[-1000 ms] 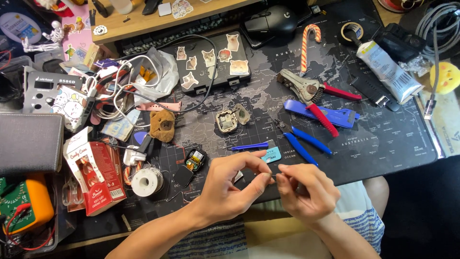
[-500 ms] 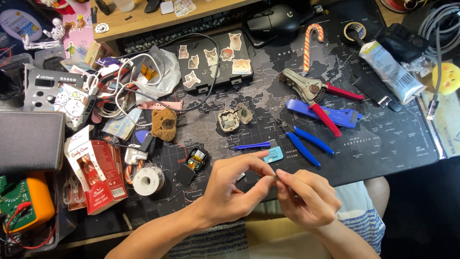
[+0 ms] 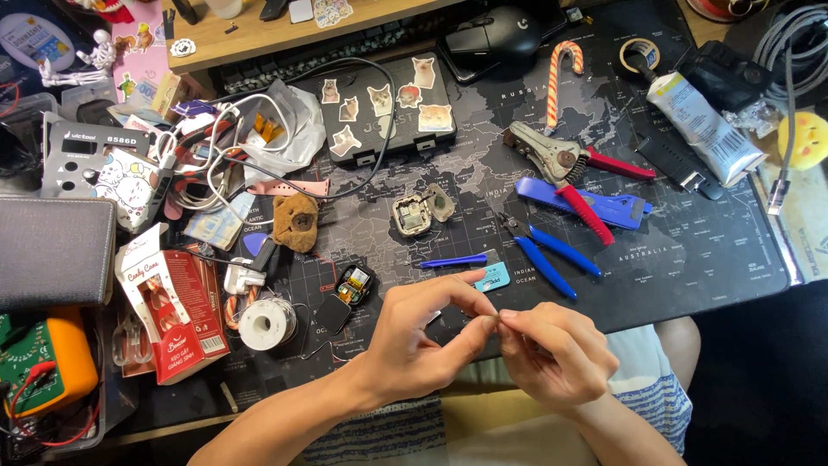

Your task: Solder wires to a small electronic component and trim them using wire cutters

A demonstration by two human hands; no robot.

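My left hand (image 3: pixel 423 341) and my right hand (image 3: pixel 552 349) meet fingertip to fingertip at the near edge of the dark desk mat (image 3: pixel 690 259). Thumb and forefinger of each hand pinch something very small between them; it is too tiny to identify. Just left of my left hand lies an opened smartwatch (image 3: pixel 349 289) with its black screen flipped out. A small open square device case (image 3: pixel 412 214) sits farther back. A blue pry tool (image 3: pixel 454 260) and a light blue pick (image 3: pixel 493 277) lie right behind my fingers.
Blue-handled cutters (image 3: pixel 552 252), red-handled wire strippers (image 3: pixel 561 164), a solder spool (image 3: pixel 261 324), a red box (image 3: pixel 177 315), an orange multimeter (image 3: pixel 52 362), a black sticker-covered case (image 3: pixel 379 108), a white tube (image 3: pixel 703 125), a tape roll (image 3: pixel 640 55) and tangled cables (image 3: pixel 207 151) crowd the mat.
Both hands have stayed at the mat's near edge, shifting slightly as the fingertips work the tiny item. Nothing else has moved.
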